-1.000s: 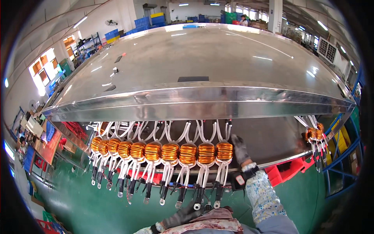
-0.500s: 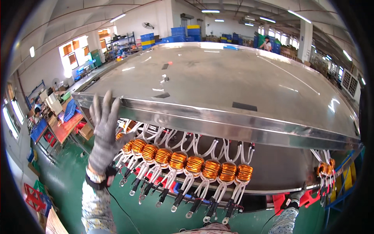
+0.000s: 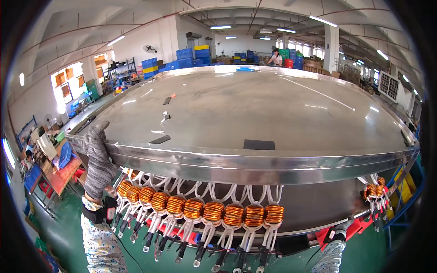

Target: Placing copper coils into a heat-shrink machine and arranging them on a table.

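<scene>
My left hand (image 3: pixel 98 164), in a grey knit glove, is at the left of the large metal-topped table (image 3: pixel 205 120), its fingers curled over the raised front rim. My right hand (image 3: pixel 344 225), also gloved, is low on the right at the edge of the lower shelf (image 3: pixel 318 204); its fingers are too small and hidden to read. Between my hands, a row of copper-wound toroidal coils (image 3: pixel 213 214) lies along that shelf's front edge. Their white-sleeved leads end in black sleeves and metal ring lugs that hang over the edge. Neither hand touches the coils.
More coils (image 3: pixel 374 190) sit at the shelf's right end. Black strips (image 3: pixel 259 144) and small scraps lie on the tabletop. Red bins (image 3: pixel 359 226) stand beneath the shelf. A cluttered orange workbench (image 3: pixel 61 175) is at left. Beyond the table is another person (image 3: pixel 276 58), near stacked blue crates (image 3: pixel 184 59).
My left hand has gone from fingers stretched up before the rim to fingers bent over it. The view has shifted, so the table sits lower and further left. My right hand stays at the shelf edge.
</scene>
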`<state>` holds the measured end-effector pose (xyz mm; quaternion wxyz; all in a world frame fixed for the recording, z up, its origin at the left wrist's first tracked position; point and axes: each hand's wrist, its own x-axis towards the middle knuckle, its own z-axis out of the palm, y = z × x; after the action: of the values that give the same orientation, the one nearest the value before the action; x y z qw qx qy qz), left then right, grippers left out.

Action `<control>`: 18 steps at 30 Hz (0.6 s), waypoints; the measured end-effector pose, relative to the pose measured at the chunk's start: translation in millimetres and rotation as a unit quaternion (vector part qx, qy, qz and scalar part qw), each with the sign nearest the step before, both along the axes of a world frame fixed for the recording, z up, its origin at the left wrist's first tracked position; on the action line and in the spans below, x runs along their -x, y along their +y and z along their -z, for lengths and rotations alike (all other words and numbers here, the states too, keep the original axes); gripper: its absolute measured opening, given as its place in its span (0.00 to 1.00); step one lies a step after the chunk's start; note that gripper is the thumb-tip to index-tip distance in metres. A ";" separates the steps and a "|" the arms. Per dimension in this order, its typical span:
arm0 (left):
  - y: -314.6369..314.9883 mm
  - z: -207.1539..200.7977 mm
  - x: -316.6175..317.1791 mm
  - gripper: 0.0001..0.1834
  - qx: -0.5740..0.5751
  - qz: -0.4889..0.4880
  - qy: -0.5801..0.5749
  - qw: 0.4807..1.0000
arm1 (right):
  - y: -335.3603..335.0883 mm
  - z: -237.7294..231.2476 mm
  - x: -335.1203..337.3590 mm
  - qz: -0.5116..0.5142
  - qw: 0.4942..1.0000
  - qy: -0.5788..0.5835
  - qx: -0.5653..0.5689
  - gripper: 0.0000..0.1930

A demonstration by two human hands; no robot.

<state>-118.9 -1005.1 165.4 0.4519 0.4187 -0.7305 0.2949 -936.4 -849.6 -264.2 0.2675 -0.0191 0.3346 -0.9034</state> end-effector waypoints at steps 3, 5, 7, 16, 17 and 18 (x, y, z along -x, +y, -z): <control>-19.7 13.1 -39.8 0.51 -0.172 0.107 0.222 0.954 | 5.2 7.1 -12.4 0.025 1.000 -0.002 0.013 0.28; -28.5 0.9 -32.3 0.36 -0.185 0.265 0.475 0.818 | 10.2 6.8 -28.9 0.049 0.999 0.000 0.015 0.27; -14.5 -23.6 19.1 0.16 -0.200 0.233 0.667 0.679 | 34.4 -13.8 -62.0 0.107 0.994 -0.036 0.008 0.24; -103.2 -4.2 -34.0 0.15 -0.089 0.202 0.603 0.767 | 112.5 -40.6 -187.2 0.159 0.986 -0.037 0.034 0.22; -119.2 -7.0 -98.2 0.13 -0.128 0.274 0.644 0.703 | 103.0 -29.5 -198.8 0.138 0.988 -0.056 0.046 0.22; -129.5 -0.4 -55.3 0.13 -0.128 0.295 0.644 0.694 | 119.9 -24.3 -202.1 0.181 0.982 -0.043 0.021 0.19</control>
<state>-63.6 -1134.5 165.8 0.8177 0.3225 -0.3775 -0.2914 -734.3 -729.6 -239.9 0.1136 0.0751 0.3013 -0.9438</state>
